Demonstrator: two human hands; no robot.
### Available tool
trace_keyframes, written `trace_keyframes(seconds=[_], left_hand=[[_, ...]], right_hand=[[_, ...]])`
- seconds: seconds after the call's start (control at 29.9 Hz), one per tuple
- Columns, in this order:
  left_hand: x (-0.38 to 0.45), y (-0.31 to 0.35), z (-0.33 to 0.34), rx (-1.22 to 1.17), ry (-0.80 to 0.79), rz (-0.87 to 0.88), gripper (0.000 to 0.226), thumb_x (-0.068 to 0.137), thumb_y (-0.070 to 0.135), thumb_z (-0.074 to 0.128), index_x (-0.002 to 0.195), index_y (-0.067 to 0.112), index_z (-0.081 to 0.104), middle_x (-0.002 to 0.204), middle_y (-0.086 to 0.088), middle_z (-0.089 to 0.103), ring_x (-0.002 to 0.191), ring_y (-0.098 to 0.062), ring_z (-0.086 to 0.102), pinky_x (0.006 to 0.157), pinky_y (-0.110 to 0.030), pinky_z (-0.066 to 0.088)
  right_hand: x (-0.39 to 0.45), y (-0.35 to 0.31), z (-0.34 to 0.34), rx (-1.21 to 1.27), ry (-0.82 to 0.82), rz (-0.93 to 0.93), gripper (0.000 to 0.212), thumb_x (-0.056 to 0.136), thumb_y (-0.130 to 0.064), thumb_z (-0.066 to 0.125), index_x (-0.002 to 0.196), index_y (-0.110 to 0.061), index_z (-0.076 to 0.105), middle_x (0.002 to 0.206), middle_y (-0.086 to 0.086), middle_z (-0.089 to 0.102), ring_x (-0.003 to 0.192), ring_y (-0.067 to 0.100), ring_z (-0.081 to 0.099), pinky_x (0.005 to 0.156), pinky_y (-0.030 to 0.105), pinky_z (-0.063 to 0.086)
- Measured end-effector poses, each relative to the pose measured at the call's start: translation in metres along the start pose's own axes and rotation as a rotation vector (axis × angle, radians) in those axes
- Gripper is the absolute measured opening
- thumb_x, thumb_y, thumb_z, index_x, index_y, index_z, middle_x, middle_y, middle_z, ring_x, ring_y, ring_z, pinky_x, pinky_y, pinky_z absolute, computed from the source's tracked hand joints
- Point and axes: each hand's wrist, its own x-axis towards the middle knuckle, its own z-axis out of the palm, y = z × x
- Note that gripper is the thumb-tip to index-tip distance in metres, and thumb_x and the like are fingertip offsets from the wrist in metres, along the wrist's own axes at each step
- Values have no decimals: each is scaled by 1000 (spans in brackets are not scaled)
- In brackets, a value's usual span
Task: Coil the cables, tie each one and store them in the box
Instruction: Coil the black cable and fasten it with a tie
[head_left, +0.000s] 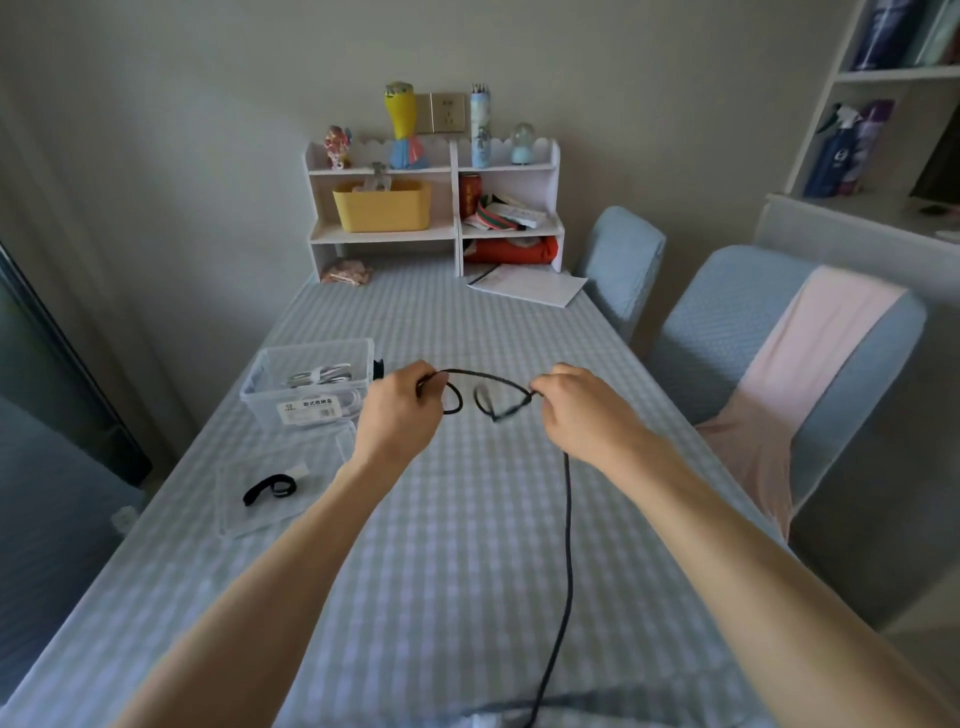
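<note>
Both hands hold a black cable (569, 545) above the middle of the table. My left hand (400, 410) grips one end, where a small loop curls below the fingers. My right hand (576, 408) pinches the cable about a hand's width away, with another loop between the hands. The rest of the cable hangs down from the right hand and trails to the table's near edge. A clear plastic box (306, 387) with a white coiled cable inside stands to the left of my left hand. A black strap tie (270, 488) lies on the clear box lid (234, 514).
A checked cloth covers the table (441, 571). A white desk shelf (436, 208) with a yellow bin stands at the far end, with papers (530, 286) beside it. Two blue-covered chairs (769, 343) stand along the right side. A black object (378, 368) peeks out behind the box.
</note>
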Motion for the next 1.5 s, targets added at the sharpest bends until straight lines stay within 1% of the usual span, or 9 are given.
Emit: trace_keyframes(seconds=[0.2,0.33,0.5,0.73,0.9,1.14,1.3,1.4,1.5], left_hand=[[2,3,12,-73,5,-135,25,98,25,55,78,12,64,57,2,58,54,-13,53,50,-24,37],[5,-5,11,-167,69,-206,27,97,21,55,74,8,62,58,1,54,58,-15,50,55,-28,36],[-4,-22,8,-164,125,-236,27,96,19,56,76,4,62,55,0,50,53,-14,43,55,-31,33],[-6,-6,28,-177,37,-213,24,96,25,58,79,10,67,67,-1,63,58,-11,52,53,-18,39],[0,-7,26,-169,-20,-187,21,95,27,60,83,13,69,75,1,67,67,-10,58,55,-9,39],[-2,-10,12,-292,-147,-149,20,96,29,61,84,15,69,57,7,53,47,-4,45,45,-17,35],[-6,-12,-8,-839,-252,-489,23,96,35,61,87,14,64,51,1,33,40,-9,18,40,-23,10],[-6,-22,-13,-955,-213,-600,18,100,18,52,89,12,65,47,1,36,36,-7,18,37,-20,10],[-9,-30,-7,-915,-228,-613,19,100,9,48,94,5,65,48,1,40,37,-7,25,35,-19,13]], right_hand=[[33,16,-14,-76,119,220,15,90,2,47,82,-10,53,77,6,55,80,35,57,59,34,33],[51,32,-9,-113,60,365,31,92,1,49,115,-14,63,113,10,62,105,33,61,73,34,42],[37,51,15,-146,-69,549,33,94,1,47,123,-10,57,128,12,58,118,31,57,88,37,46],[40,15,44,-71,-151,382,26,90,-3,55,115,-9,56,121,11,57,114,30,54,82,35,43],[32,4,46,183,-127,71,52,85,-13,64,136,-13,51,134,3,53,126,22,48,101,34,43],[22,-22,32,959,-121,93,13,98,-22,58,93,-18,70,70,-6,70,69,10,69,75,28,57],[28,-17,45,805,-12,282,21,101,-15,49,97,-15,70,60,-11,56,43,8,43,45,22,36],[25,-12,51,438,-100,362,31,98,-12,48,124,-14,64,116,4,66,78,13,64,64,19,49],[24,-25,48,228,-148,181,56,93,-9,48,148,-15,40,149,8,39,133,25,42,103,36,43]])
